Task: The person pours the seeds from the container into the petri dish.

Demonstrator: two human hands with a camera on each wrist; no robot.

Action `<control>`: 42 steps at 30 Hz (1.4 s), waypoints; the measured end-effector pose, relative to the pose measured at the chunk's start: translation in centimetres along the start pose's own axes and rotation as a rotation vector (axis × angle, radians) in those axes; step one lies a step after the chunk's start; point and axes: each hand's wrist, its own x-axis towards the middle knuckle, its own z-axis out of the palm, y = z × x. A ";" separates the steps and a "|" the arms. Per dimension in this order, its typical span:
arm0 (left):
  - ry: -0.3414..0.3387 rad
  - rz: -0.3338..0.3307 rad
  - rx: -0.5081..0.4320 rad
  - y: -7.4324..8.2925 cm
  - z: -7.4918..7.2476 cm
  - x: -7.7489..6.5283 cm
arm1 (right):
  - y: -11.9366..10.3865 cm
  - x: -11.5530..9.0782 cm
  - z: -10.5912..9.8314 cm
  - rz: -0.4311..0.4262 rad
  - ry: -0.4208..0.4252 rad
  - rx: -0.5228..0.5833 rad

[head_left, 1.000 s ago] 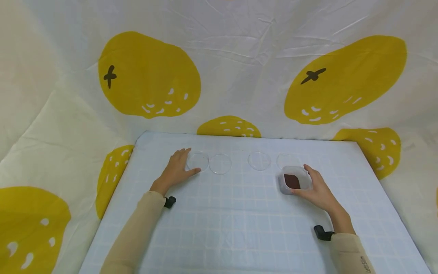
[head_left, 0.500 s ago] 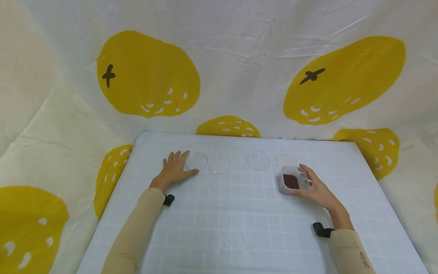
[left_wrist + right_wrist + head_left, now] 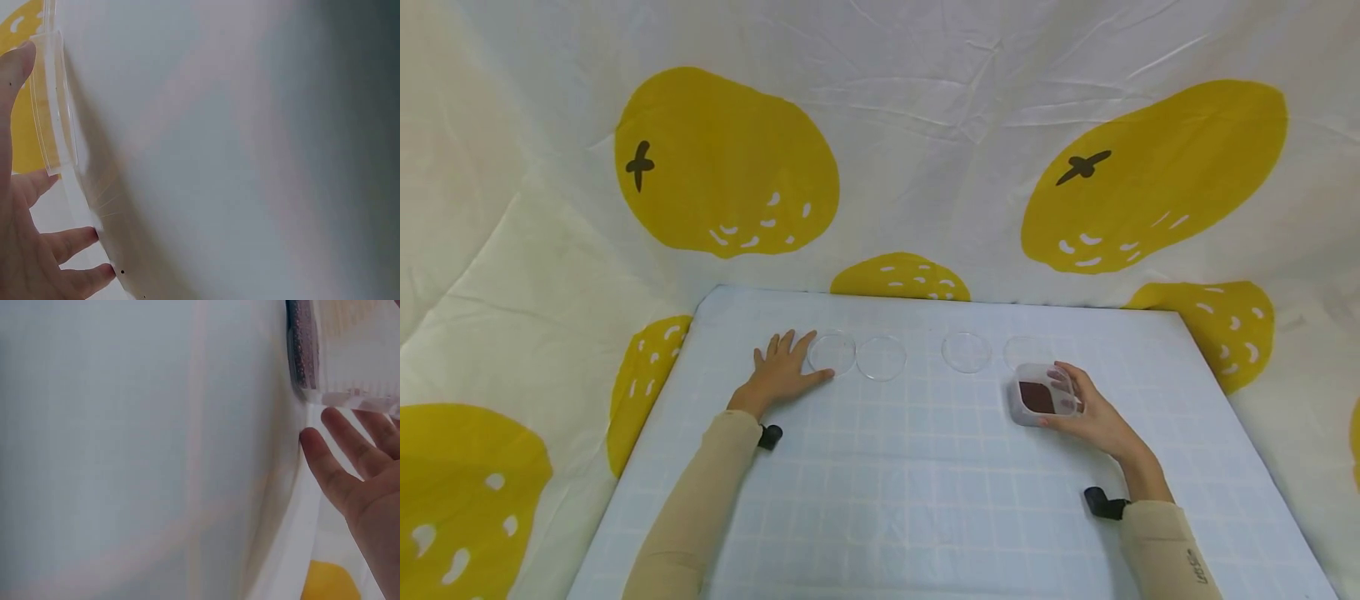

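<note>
My left hand (image 3: 778,371) spreads its fingers beside a shallow clear petri dish (image 3: 842,357) at the back left of the table. In the left wrist view, the thumb and index finger span this dish (image 3: 53,103) from opposite edges. On the right, my right hand (image 3: 1101,421) grips a square, clear plastic container (image 3: 1024,413) by its right side, thumb in front and fingers behind. A dark reddish-brown layer (image 3: 1036,397) shows inside, grainy in the right wrist view, where the container (image 3: 353,347) is partly cut off.
A second clear dish (image 3: 882,358) stands close to the right of the first. Two more round clear pieces, one near the middle (image 3: 967,352) and one behind the container (image 3: 1026,348), complete the row. Patterned cloth (image 3: 925,192) rises behind the pale blue gridded tabletop (image 3: 880,483).
My left fingers have spread farther apart beside the dish. My right fingers have shifted slightly left behind the container. The dishes and container stay in place.
</note>
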 end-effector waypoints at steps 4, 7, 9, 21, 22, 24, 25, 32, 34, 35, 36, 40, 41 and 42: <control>-0.003 -0.001 0.002 -0.1 0.1 0.0 | 0.2 0.0 0.1 -0.008 0.009 0.019; -0.002 -0.003 0.003 -0.1 0.1 0.0 | 0.4 0.0 0.1 -0.018 0.019 0.021; -0.001 -0.004 0.002 0.0 0.2 0.0 | 0.5 0.1 0.2 -0.024 0.024 0.022; -0.005 -0.015 0.008 0.1 0.1 0.0 | 0.8 0.1 0.7 -0.038 0.076 0.040; -0.005 -0.015 0.005 0.1 0.1 0.0 | 0.7 0.1 0.8 -0.035 0.082 0.034; -0.006 -0.015 0.003 0.1 0.1 0.0 | 0.6 0.1 0.8 -0.034 0.095 0.028; -0.005 -0.014 0.005 0.1 0.1 0.0 | 0.5 0.1 0.9 -0.036 0.103 0.024; -0.003 -0.014 0.007 0.1 0.0 0.0 | -1.2 0.4 1.5 -0.076 0.181 -0.014; -0.006 -0.016 0.008 0.1 0.0 -0.1 | -1.7 0.7 1.9 -0.095 0.195 -0.021; -0.007 -0.017 0.008 0.2 0.0 -0.1 | -1.9 0.8 2.1 -0.108 0.198 -0.028; -0.008 -0.017 0.009 0.2 0.0 -0.1 | -2.2 1.0 2.3 -0.118 0.201 -0.033; -0.007 -0.016 0.000 0.2 0.0 -0.1 | -3.2 1.8 2.9 -0.171 0.211 -0.044; -0.006 -0.015 -0.003 0.2 0.0 -0.1 | -3.5 2.0 3.1 -0.186 0.213 -0.045; -0.006 -0.014 -0.004 0.2 -0.1 -0.1 | -3.8 2.2 3.3 -0.201 0.215 -0.044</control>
